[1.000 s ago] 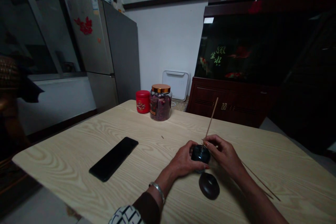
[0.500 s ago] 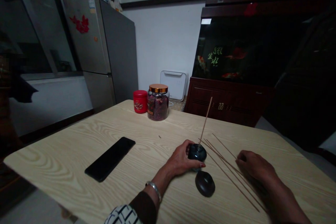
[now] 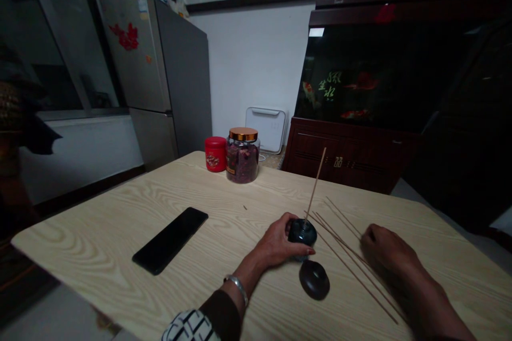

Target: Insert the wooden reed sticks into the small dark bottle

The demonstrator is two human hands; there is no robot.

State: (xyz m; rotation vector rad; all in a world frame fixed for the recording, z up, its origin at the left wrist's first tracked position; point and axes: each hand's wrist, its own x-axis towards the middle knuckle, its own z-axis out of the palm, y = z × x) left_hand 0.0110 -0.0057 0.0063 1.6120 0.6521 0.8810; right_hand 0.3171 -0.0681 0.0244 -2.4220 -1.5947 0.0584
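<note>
My left hand is closed around a small dark, glossy incense holder on the table. One incense stick stands in its top, leaning slightly right. Just in front of the holder lies a dark brown round lid-like piece with a raised knob. Several loose incense sticks lie across the wood to the right. My right hand has its fingers closed at the end of a thin stick, which points away to the upper left. Its fingertips are partly hidden from me.
A black phone lies on the wooden table at left. Toward the back stand a red canister and a glass jar with a copper-coloured lid. A fridge and a fish tank are beyond.
My right hand and the stick at its fingers have shifted up a little. My left hand still holds the incense holder. The whole view has moved slightly.
</note>
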